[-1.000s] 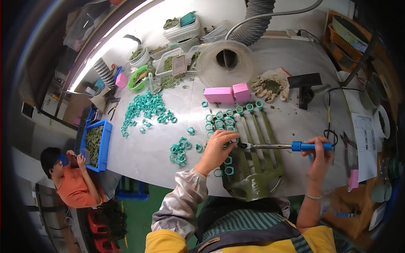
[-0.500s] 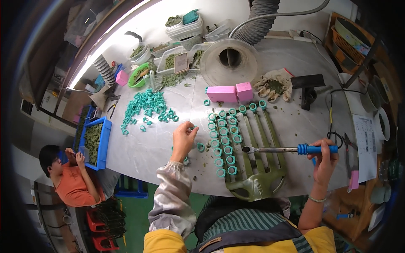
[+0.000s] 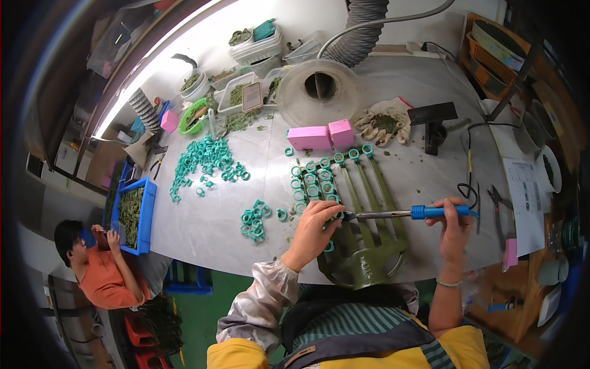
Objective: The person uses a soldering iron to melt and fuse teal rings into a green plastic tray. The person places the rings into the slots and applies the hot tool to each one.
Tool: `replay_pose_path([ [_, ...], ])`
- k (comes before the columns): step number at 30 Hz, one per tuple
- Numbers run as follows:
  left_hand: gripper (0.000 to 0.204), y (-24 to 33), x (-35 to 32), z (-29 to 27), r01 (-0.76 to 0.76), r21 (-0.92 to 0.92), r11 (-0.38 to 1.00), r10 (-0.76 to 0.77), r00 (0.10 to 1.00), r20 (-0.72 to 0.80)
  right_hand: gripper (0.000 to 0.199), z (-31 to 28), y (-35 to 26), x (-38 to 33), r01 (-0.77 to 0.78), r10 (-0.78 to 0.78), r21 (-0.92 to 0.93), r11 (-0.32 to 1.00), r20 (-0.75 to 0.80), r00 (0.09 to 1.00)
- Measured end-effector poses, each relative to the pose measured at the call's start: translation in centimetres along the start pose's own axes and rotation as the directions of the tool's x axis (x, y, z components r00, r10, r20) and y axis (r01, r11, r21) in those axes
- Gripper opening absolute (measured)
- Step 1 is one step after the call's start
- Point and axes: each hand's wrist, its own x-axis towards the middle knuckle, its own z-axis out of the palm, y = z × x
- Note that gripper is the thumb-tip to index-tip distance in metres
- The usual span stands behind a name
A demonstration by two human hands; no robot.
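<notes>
My right hand (image 3: pixel 455 224) grips the blue handle of a soldering iron (image 3: pixel 399 214), whose metal tip points left. My left hand (image 3: pixel 313 230) rests on a dark green rake-shaped jig (image 3: pixel 369 258), its fingertips pinched on a teal ring right at the iron's tip. Several teal rings (image 3: pixel 313 178) sit in rows on the jig's long prongs. A small cluster of loose teal rings (image 3: pixel 253 220) lies just left of my left hand. A bigger pile of rings (image 3: pixel 206 161) lies farther left on the grey table (image 3: pixel 430 178).
Two pink blocks (image 3: pixel 319 136), a dirty work glove (image 3: pixel 384 123), a black stand (image 3: pixel 433 120) and a clear round hood (image 3: pixel 319 92) under a ribbed duct stand behind the jig. Pliers (image 3: pixel 501 206) and a paper sheet (image 3: pixel 522 203) lie at right. A person in orange (image 3: pixel 101 270) sits by a blue bin (image 3: pixel 136 212).
My left hand went from the jig left to the small ring cluster, then came back to the jig at the iron's tip. The right hand and iron barely moved.
</notes>
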Motion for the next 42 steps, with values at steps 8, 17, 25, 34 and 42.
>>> replay_pose_path([
  [8, 0.033, -0.4, 0.0, -0.2, -0.026, 0.042, 0.999, 0.025, 0.999, 0.030, 0.020, -0.9, -1.5, -0.1, 0.022, -0.022, -0.051, 0.998, -0.015, 1.000],
  [17, 0.036, -6.2, -2.6, -6.6, 0.102, 0.432, 0.896, -0.067, 0.993, -0.096, 0.022, -1.5, -2.6, -0.2, 0.055, -0.056, -0.039, 0.998, -0.036, 0.998],
  [25, 0.030, -7.1, -5.3, -6.3, 0.272, 0.331, 0.904, -0.262, 0.962, -0.075, 0.023, -1.6, -2.7, -0.3, 0.079, -0.081, -0.064, 0.995, -0.032, 0.996],
  [34, 0.014, -7.4, -6.9, -6.0, 0.493, -0.445, 0.748, -0.591, 0.799, -0.109, 0.020, -1.2, -3.1, -0.6, 0.081, -0.085, -0.072, 0.994, -0.051, 0.995],
  [42, 0.019, -3.2, -5.7, -7.0, 0.436, -0.575, 0.693, -0.559, 0.828, -0.047, 0.019, -1.7, -3.1, -0.7, 0.074, -0.078, -0.069, 0.995, -0.057, 0.995],
])
